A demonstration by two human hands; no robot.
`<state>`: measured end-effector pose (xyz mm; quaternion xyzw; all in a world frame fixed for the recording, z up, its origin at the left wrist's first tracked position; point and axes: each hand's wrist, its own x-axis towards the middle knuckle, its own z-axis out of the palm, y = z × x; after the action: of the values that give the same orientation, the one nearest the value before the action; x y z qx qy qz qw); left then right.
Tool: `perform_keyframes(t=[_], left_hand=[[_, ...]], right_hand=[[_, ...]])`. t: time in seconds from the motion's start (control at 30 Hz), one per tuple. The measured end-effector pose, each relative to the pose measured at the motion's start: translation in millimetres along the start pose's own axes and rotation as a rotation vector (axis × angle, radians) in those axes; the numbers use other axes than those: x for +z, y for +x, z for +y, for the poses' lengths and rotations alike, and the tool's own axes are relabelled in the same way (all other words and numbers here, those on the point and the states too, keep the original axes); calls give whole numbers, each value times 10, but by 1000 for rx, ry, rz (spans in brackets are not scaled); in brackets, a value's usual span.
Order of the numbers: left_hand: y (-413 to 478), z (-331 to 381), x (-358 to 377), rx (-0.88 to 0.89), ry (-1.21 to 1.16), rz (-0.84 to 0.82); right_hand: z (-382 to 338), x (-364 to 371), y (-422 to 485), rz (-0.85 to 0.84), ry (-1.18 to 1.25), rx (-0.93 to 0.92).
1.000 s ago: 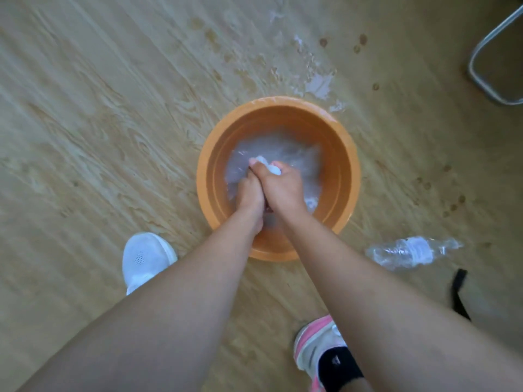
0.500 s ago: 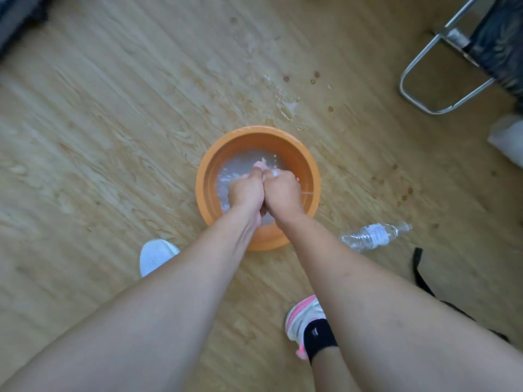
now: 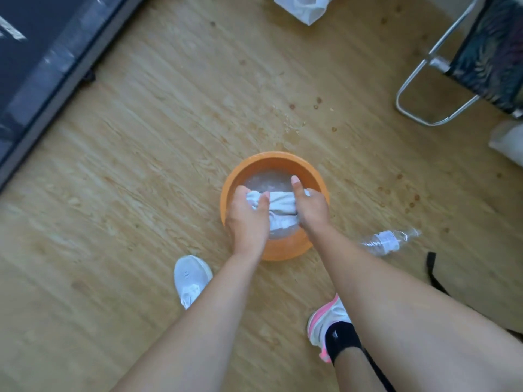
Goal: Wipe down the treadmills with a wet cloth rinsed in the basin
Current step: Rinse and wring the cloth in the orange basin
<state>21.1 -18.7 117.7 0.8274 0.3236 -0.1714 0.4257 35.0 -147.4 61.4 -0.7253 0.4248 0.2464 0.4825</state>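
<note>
Two bare hands wring a white cloth [image 3: 281, 206] above an orange basin [image 3: 283, 251] on a wood-grain floor [image 3: 141, 193]. The left hand [image 3: 247, 222] has its fingers curled round one end, thumb laid over the fabric. The right hand [image 3: 311, 210] grips the other end, thumb raised. The cloth is stretched between them, over the water and inside the rim.

The step looks like wringing. Twisting the ends in opposite directions, low over the water, should keep runoff inside the basin and leave the cloth damp, not dripping. Splash marks [image 3: 291, 123] dot the boards beyond the far rim.

A plastic water bottle [image 3: 386, 241] lies just beside the basin on the right, with a black strap [image 3: 433, 274] near it; either could catch a foot. Open floor runs from the basin to the treadmill [image 3: 42, 58] at the far left. A folding chair [image 3: 441, 66] stands well apart at the far right.
</note>
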Motion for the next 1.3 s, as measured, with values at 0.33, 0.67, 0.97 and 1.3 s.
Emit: perform_keyframes(t=[0.33, 0.67, 0.97, 1.3], left_hand=[[-789, 57, -191, 389, 7, -250], [-828, 470, -542, 40, -566, -430], [-698, 698, -722, 212, 85, 198], [-764, 722, -812, -288, -479, 78]], right_hand=[[-393, -311, -1072, -282, 952, 358], [-817, -485, -1313, -246, 704, 121], [-1069, -102, -1461, -232, 573, 171], [-1175, 26, -1120, -130, 180, 237]])
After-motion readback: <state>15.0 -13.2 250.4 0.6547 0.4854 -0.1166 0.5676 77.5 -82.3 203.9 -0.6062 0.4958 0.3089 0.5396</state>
